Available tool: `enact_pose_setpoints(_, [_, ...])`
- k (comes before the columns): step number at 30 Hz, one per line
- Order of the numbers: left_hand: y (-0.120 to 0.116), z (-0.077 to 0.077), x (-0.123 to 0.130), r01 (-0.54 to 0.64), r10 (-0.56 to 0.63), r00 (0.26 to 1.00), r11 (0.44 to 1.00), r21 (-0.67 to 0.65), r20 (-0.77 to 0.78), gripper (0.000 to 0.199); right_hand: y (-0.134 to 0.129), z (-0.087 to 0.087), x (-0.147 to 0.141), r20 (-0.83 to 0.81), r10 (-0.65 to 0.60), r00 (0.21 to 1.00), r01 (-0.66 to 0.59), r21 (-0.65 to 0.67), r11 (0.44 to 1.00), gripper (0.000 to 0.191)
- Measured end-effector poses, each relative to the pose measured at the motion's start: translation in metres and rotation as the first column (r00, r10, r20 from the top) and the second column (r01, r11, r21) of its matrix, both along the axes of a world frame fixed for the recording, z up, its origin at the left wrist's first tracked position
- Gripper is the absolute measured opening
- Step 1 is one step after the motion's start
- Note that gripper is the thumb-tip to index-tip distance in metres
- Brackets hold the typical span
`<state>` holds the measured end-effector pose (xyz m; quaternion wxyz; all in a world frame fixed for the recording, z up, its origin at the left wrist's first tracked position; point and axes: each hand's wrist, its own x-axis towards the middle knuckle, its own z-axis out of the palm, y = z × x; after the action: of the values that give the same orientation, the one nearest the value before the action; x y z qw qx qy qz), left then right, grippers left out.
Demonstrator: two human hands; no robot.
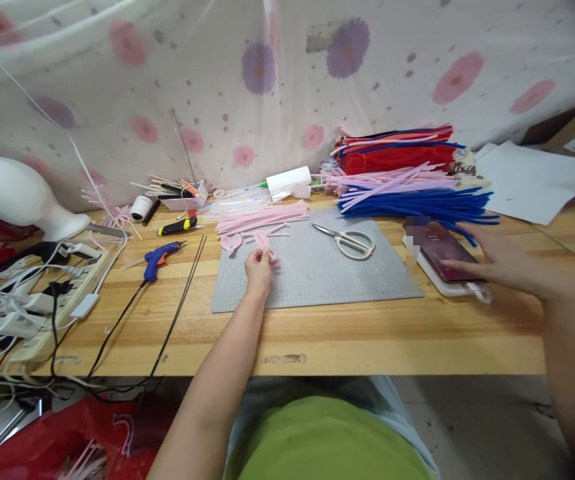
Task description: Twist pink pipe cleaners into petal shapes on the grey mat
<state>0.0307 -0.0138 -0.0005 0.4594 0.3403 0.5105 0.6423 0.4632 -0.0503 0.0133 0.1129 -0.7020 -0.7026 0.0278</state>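
Over the left part of the grey cutting mat (317, 287), my left hand (259, 272) is closed on a small pink pipe-cleaner piece (263, 243). Another looped pink piece (231, 244) lies just left of it. Behind them is a bundle of straight pink pipe cleaners (262, 217). Scissors with pale handles (355, 245) rest on the mat, blades pointing left. At the right, my right hand (490, 257) has its fingers spread over a dark phone (447, 250), which lies on a white object (440, 283); the fingers touch its right edge.
Blue (417, 205), lilac and red pipe-cleaner bundles stand behind the mat. Left are a blue glue gun (156, 260), a yellow-black cutter (177, 227), two thin dark rods (180, 303), a power strip (57, 313) with cables, and a white foam head (12, 197). White paper (532, 177) lies back right.
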Motion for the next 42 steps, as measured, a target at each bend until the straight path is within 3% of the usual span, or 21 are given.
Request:
enact_pose_setpoints(4, [0.001, 0.0, -0.004, 0.019, -0.019, 1.0, 1.0, -0.005, 0.024, 0.023, -0.001, 0.005, -0.004, 0.023, -0.015, 1.0, 0.016, -0.023, 1.0, 0.091])
enact_pose_setpoints(8, [0.003, -0.003, -0.002, 0.104, -0.104, 0.994, 0.995, 0.001, -0.026, 0.025, 0.004, 0.023, -0.022, 0.034, -0.019, 0.999, 0.016, 0.081, 0.997, 0.083])
enact_pose_setpoints(11, [0.001, -0.008, 0.003, 0.254, -0.251, 0.956, 0.967, 0.002, -0.151, 0.023, 0.014, 0.039, -0.059, -0.052, 0.039, 0.998, -0.028, 0.202, 0.979, 0.07])
enact_pose_setpoints(13, [0.0, -0.011, 0.007, 0.328, -0.319, 0.919, 0.945, 0.003, -0.233, 0.022, 0.023, 0.046, -0.099, -0.2, 0.161, 0.966, -0.11, 0.242, 0.964, 0.061])
enact_pose_setpoints(15, [-0.002, -0.013, 0.009, 0.363, -0.342, 0.885, 0.932, 0.009, -0.315, 0.02, 0.031, 0.05, -0.145, -0.405, 0.245, 0.881, -0.161, 0.23, 0.96, 0.049])
enact_pose_setpoints(19, [-0.004, -0.013, 0.008, 0.334, -0.302, 0.854, 0.943, 0.002, -0.423, 0.019, 0.045, 0.042, -0.231, -0.691, 0.27, 0.67, -0.265, 0.117, 0.957, 0.034])
enact_pose_setpoints(21, [-0.005, -0.011, 0.006, 0.313, -0.292, 0.868, 0.95, -0.013, -0.403, 0.019, 0.053, 0.034, -0.261, -0.762, 0.256, 0.595, -0.297, 0.088, 0.951, 0.034])
enact_pose_setpoints(23, [-0.006, -0.01, 0.004, 0.326, -0.314, 0.875, 0.945, -0.031, -0.368, 0.018, 0.061, 0.024, -0.282, -0.858, 0.215, 0.466, -0.341, 0.05, 0.939, 0.034])
enact_pose_setpoints(25, [-0.007, -0.008, 0.003, 0.359, -0.357, 0.875, 0.932, -0.054, -0.329, 0.019, 0.066, 0.016, -0.295, -0.929, 0.172, 0.329, -0.376, 0.038, 0.926, 0.033])
enact_pose_setpoints(28, [-0.009, -0.003, 0.003, 0.412, -0.419, 0.874, 0.907, -0.082, -0.245, 0.021, 0.067, 0.007, -0.303, -0.965, 0.122, 0.232, -0.346, 0.036, 0.938, 0.028])
enact_pose_setpoints(31, [-0.009, 0.003, 0.002, 0.42, -0.423, 0.897, 0.906, -0.052, -0.13, 0.021, 0.063, 0.005, -0.304, -0.966, 0.117, 0.229, -0.358, 0.028, 0.933, 0.026])
enact_pose_setpoints(34, [-0.009, 0.007, 0.002, 0.327, -0.328, 0.944, 0.945, -0.028, -0.042, 0.026, 0.057, 0.005, -0.301, -0.955, 0.145, 0.259, -0.424, 0.022, 0.905, 0.028])
enact_pose_setpoints(39, [-0.008, 0.005, 0.003, 0.173, -0.171, 0.981, 0.985, 0.025, -0.09, 0.023, 0.051, -0.001, -0.303, -0.963, 0.142, 0.227, -0.466, 0.02, 0.884, 0.032])
enact_pose_setpoints(42, [-0.006, 0.004, 0.002, 0.036, -0.033, 0.998, 0.998, 0.056, -0.046, 0.023, 0.05, -0.006, -0.307, -0.959, 0.121, 0.258, -0.487, -0.02, 0.873, 0.031])
